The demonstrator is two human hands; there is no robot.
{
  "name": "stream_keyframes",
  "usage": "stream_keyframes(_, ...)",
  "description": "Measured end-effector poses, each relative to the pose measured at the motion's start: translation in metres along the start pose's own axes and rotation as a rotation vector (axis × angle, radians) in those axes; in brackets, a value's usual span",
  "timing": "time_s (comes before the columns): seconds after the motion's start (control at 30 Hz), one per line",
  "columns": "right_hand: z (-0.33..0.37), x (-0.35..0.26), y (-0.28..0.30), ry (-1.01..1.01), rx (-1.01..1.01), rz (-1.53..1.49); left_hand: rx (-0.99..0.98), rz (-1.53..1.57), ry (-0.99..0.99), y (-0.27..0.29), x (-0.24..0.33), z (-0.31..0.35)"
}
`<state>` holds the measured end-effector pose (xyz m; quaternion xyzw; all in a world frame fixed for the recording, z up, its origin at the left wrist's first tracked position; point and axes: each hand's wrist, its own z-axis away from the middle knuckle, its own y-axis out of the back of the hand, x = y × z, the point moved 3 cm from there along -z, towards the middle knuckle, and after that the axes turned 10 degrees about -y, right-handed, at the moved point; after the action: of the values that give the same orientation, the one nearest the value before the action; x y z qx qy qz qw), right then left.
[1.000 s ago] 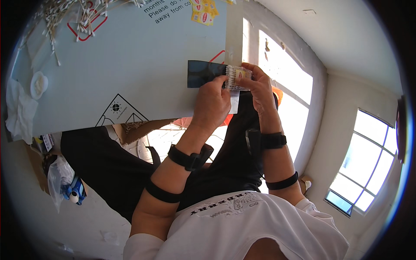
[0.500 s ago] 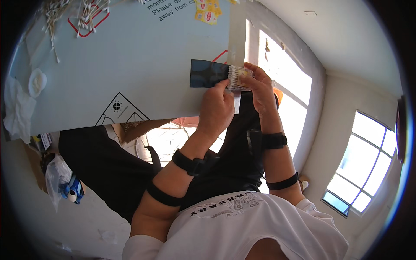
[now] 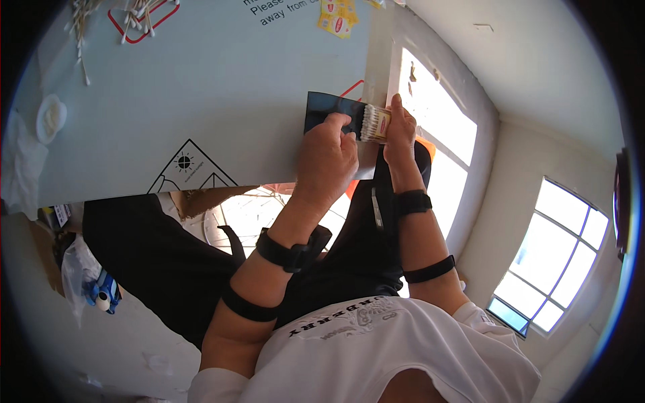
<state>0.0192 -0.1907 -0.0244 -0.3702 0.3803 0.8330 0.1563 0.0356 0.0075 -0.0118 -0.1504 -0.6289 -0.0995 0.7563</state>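
Note:
My right hand grips a small clear pack of cotton swabs by its right end, the thumb pointing up. White tips line the pack's left end, and a yellow and red label shows on its face. My left hand is over a dark, glossy rectangular sheet near the table's right edge. Its fingers are half bent, with the index finger and thumb apart and nothing visible between them. The swab pack is just right of these fingertips and overlaps the sheet's right end.
Loose cotton swabs lie on the grey printed tabletop at the far left. Yellow labels are at the far right. A round white pad and crumpled white plastic are by the left edge. My legs are below the near edge.
My left fingers have come off the swab pack's end and moved left over the dark sheet. My right hand has shifted its hold to the pack's right end, uncovering the label.

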Motion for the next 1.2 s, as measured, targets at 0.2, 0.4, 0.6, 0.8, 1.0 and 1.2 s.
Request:
stream_keyframes(0.2, -0.006, 0.007, -0.001, -0.094, -0.147, -0.300, -0.052, 0.000, -0.068, -0.001, 0.001, 0.000)
stream_keyframes(0.4, 0.012, -0.006, -0.012, -0.175, -0.206, -0.398, -0.075, -0.005, -0.054, -0.001, 0.001, 0.002)
stream_keyframes(0.6, 0.010, -0.005, -0.009, -0.192, -0.243, -0.432, -0.048, -0.079, -0.118, -0.005, 0.020, 0.011)
stream_keyframes(0.8, 0.007, -0.002, -0.006, -0.165, -0.291, -0.368, -0.111, -0.117, -0.114, -0.009, 0.017, 0.014)
stream_keyframes(1.0, 0.006, 0.001, -0.007, -0.167, -0.300, -0.410, -0.115, -0.064, -0.077, -0.007, 0.016, 0.011)
stream_keyframes(1.2, 0.005, 0.000, -0.007, -0.189, -0.307, -0.431, -0.079, -0.021, -0.144, -0.011, 0.011, 0.012)
